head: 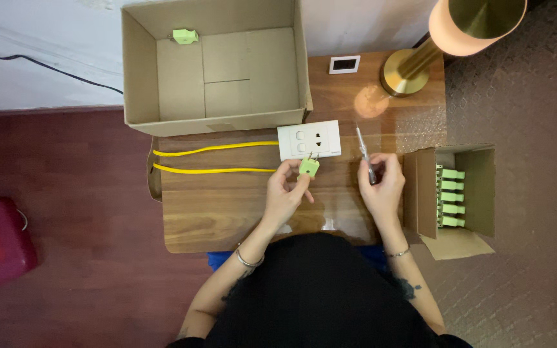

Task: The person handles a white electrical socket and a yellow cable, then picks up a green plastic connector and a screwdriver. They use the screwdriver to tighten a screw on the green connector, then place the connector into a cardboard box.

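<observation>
A small green plug [309,167] with two metal prongs pointing up is held between the thumb and fingertips of the left hand [286,189], just below a white socket plate [309,140] that lies flat on the wooden table [227,206]. The prongs are seen right at the lower edge of the plate; whether they touch it cannot be told. A slim screwdriver [364,153] is gripped in the right hand [381,183], its fingers closed around the handle and the shaft pointing away from the person, to the right of the socket plate. Two yellow wires [214,159] are laid across the table from its left edge toward the plate. An open cardboard box [214,71] is set at the far side of the table, with one green plug [185,36] lying in its far left corner. A smaller open carton [449,193] is placed beside the table's right edge, near the right hand, and a row of green plugs [451,196] is stacked inside it. A brass lamp [433,45] is stood at the far right corner, with a small white switch plate [344,64] just beside its base.
</observation>
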